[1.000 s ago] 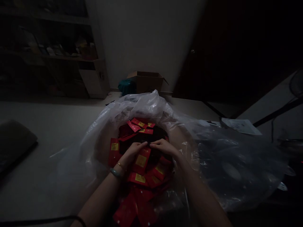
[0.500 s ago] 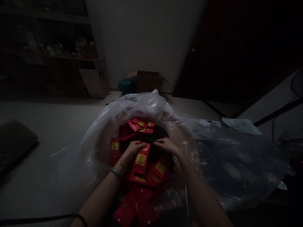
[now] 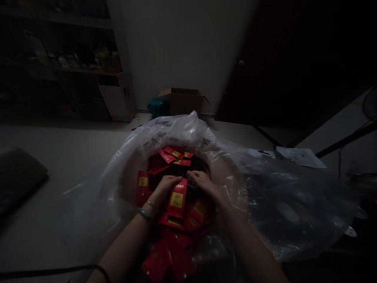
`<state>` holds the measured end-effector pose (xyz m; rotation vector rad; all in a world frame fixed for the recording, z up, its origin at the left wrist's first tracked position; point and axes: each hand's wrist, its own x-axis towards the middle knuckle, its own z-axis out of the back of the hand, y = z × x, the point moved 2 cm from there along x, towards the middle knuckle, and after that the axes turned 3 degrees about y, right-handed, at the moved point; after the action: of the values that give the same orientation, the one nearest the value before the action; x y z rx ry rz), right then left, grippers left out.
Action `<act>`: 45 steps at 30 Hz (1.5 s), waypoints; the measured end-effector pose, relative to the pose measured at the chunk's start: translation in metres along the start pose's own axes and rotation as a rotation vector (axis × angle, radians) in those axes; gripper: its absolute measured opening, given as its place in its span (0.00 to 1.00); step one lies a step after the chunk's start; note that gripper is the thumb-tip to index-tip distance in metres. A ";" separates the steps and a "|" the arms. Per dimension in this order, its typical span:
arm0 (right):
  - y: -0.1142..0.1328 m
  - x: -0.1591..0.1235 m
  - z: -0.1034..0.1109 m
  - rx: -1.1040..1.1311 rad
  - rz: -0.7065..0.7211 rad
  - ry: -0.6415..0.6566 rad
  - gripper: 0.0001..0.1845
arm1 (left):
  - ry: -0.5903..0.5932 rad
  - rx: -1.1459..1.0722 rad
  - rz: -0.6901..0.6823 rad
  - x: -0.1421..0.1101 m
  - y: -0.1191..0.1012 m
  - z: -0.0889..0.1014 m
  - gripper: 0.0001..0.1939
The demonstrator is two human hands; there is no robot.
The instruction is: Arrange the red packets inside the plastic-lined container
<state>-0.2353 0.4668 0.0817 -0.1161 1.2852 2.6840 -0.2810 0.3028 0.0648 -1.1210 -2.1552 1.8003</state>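
Observation:
My left hand [image 3: 166, 186] is closed, its thumb and fingers pinching the top of a red packet [image 3: 177, 199] with a yellow panel and pale print. The packet hangs nearly upright over a pile of similar red packets [image 3: 157, 261]. My right hand [image 3: 203, 182] is closed too, its fingertips at the packet's upper right corner. Something small and dark shows at those fingertips, too dim to name. Around the pile stands a clear plastic bag [image 3: 179, 127] with its mouth spread wide. More red packets [image 3: 173, 152] lie toward its far side, beside dark contents.
An open cardboard box [image 3: 187, 103] and a teal bag [image 3: 158, 107] stand by the wall. Shelves [image 3: 88, 70] are at the left, a dark door [image 3: 265, 70] at the right. Loose plastic sheeting [image 3: 294, 212] spreads to the right. A black cable [image 3: 53, 271] crosses the lower left.
My right hand has moved slightly left and up, closer to the packet's top edge. The held packet has shifted a little to the right. My left hand keeps its hold.

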 end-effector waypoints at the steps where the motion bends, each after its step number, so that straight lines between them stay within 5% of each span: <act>1: 0.003 0.000 -0.004 0.098 0.021 0.004 0.21 | 0.006 0.009 -0.004 -0.001 0.000 0.000 0.18; 13: 0.006 -0.004 -0.015 0.546 -0.129 0.145 0.10 | 0.053 0.048 0.061 0.011 0.007 0.005 0.17; 20: 0.015 -0.017 -0.009 0.606 -0.083 0.352 0.26 | 0.140 0.151 0.006 -0.007 -0.013 -0.001 0.22; 27: 0.017 -0.025 -0.002 0.627 -0.079 0.508 0.30 | 0.053 0.390 -0.031 -0.021 -0.014 -0.004 0.18; 33: 0.015 -0.025 -0.023 0.580 -0.147 0.641 0.21 | 0.096 0.472 -0.095 -0.081 -0.013 0.019 0.33; 35: 0.018 -0.028 -0.035 0.563 -0.169 0.659 0.17 | 0.241 0.473 -0.082 -0.110 -0.010 0.028 0.43; 38: 0.025 -0.035 -0.053 0.562 -0.193 0.675 0.14 | 0.443 0.643 -0.291 -0.147 -0.004 0.036 0.56; 45: 0.039 -0.057 -0.083 0.543 -0.113 0.763 0.15 | 0.285 1.157 -0.652 -0.169 0.016 0.047 0.21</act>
<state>-0.1860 0.3717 0.0679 -1.1714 2.0632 2.1377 -0.1767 0.1647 0.0971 -0.2886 -0.8150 1.8650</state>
